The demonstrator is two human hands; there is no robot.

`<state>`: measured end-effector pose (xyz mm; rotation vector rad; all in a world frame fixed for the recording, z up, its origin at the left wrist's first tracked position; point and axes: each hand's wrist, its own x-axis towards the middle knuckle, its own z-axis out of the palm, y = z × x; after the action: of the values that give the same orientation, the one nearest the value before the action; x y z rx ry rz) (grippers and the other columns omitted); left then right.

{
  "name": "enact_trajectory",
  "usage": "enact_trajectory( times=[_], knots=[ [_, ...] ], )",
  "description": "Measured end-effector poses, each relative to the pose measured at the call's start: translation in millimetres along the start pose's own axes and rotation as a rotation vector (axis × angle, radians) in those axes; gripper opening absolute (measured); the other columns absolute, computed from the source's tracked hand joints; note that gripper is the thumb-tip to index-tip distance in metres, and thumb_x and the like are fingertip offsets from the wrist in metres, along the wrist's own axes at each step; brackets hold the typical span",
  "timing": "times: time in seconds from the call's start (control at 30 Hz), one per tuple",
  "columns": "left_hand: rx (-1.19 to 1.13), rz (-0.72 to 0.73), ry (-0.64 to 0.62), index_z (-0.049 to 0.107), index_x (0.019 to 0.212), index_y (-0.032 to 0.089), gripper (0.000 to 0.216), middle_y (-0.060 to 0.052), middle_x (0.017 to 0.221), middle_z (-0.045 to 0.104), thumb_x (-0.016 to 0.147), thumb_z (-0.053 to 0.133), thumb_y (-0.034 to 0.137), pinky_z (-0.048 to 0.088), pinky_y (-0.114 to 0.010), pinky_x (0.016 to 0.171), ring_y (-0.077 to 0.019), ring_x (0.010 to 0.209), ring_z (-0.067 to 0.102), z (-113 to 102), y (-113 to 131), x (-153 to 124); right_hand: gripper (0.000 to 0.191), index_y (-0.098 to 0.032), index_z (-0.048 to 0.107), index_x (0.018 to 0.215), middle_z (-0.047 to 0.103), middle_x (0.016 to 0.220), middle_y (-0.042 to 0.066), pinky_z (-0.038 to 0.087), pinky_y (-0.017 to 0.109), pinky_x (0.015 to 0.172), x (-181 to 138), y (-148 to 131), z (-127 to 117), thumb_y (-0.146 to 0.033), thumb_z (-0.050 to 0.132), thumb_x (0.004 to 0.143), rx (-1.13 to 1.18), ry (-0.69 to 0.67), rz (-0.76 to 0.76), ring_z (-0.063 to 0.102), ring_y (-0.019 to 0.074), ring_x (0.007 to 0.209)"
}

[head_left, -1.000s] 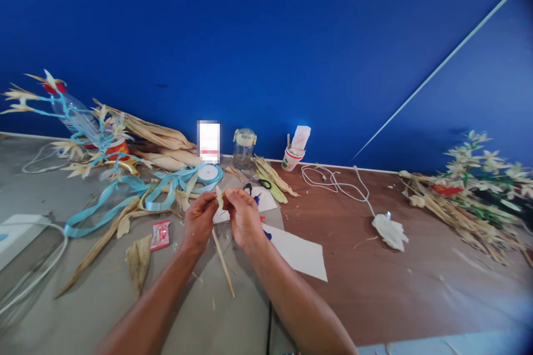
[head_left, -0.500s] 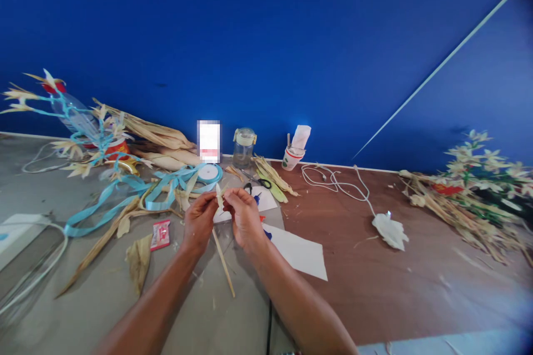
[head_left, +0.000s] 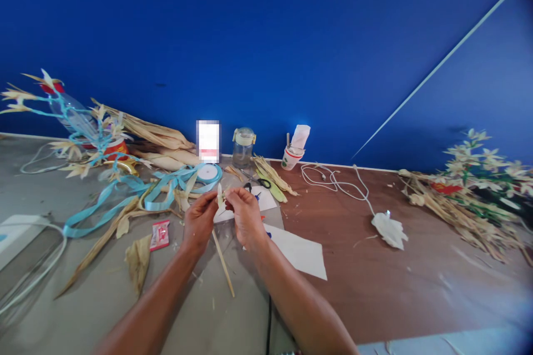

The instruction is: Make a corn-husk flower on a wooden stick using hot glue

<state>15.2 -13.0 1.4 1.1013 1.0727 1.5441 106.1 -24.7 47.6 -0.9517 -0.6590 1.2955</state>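
Over the middle of the table, my left hand [head_left: 200, 217] and my right hand [head_left: 246, 215] meet with their fingers pinched together. Between them stands a pale corn-husk petal [head_left: 219, 196] at the top of a thin wooden stick [head_left: 224, 265], which runs down and toward me from under the left hand. The left fingers grip the stick just below the petal. My right thumb and forefinger pinch the petal's base from the right. A sheet of white paper [head_left: 298, 254] lies under my right wrist.
Light-blue ribbon [head_left: 125, 194] trails from a white spool [head_left: 208, 173] at the left, among dried husks [head_left: 158, 138] and a bottle of husk flowers [head_left: 70, 113]. Scissors [head_left: 257, 183], a glass jar [head_left: 244, 147], a paper cup [head_left: 292, 156], a white cable [head_left: 337, 183] and a flower bundle [head_left: 474, 188] lie further off.
Both hands stay in place; the right fingers have shifted slightly along the petal's base. Nothing else on the table has moved.
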Motion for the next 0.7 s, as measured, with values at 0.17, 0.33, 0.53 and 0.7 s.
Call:
enact_trajectory(
  times=[0.17, 0.33, 0.53, 0.7],
  knots=[
    [-0.020, -0.007, -0.008, 0.073, 0.085, 0.019, 0.022, -0.003, 0.085, 0.068, 0.068, 0.070, 0.033, 0.045, -0.027, 0.075, -0.0166, 0.081, 0.059, 0.2, 0.6, -0.6, 0.011, -0.018, 0.056, 0.058, 0.052, 0.055, -0.005, 0.035, 0.022, 0.056, 0.0, 3.1, 1.3, -0.026, 0.063, 0.061, 0.007, 0.016, -0.022, 0.041, 0.0083, 0.053],
    [-0.008, 0.033, 0.009, 0.073, 0.079, 0.019, 0.017, -0.002, 0.077, 0.067, 0.068, 0.070, 0.032, 0.045, -0.026, 0.072, -0.0152, 0.076, 0.058, 0.4, 2.2, -0.3, 0.012, -0.019, 0.056, 0.058, 0.051, 0.054, -0.005, 0.035, 0.022, 0.056, -2.3, 6.1, 3.6, -0.027, 0.063, 0.061, 0.007, 0.023, -0.011, 0.042, 0.0084, 0.053],
    [-0.009, 0.062, 0.009, 0.073, 0.080, 0.021, 0.013, 0.000, 0.079, 0.066, 0.071, 0.067, 0.029, 0.044, -0.026, 0.074, -0.0143, 0.077, 0.058, -1.1, -1.7, 0.7, 0.011, -0.018, 0.056, 0.058, 0.051, 0.054, -0.005, 0.034, 0.022, 0.054, -5.4, 5.8, 5.4, -0.024, 0.065, 0.061, 0.068, 0.029, 0.029, 0.041, 0.0073, 0.052],
    [-0.013, 0.059, 0.043, 0.072, 0.078, 0.020, 0.013, -0.001, 0.079, 0.067, 0.070, 0.067, 0.028, 0.045, -0.027, 0.076, -0.0145, 0.078, 0.059, 0.4, -0.1, 0.3, 0.014, -0.018, 0.056, 0.059, 0.053, 0.054, -0.005, 0.034, 0.022, 0.054, -5.6, 5.8, 5.8, -0.026, 0.067, 0.060, 0.137, 0.030, 0.086, 0.043, 0.0067, 0.049]
  ],
)
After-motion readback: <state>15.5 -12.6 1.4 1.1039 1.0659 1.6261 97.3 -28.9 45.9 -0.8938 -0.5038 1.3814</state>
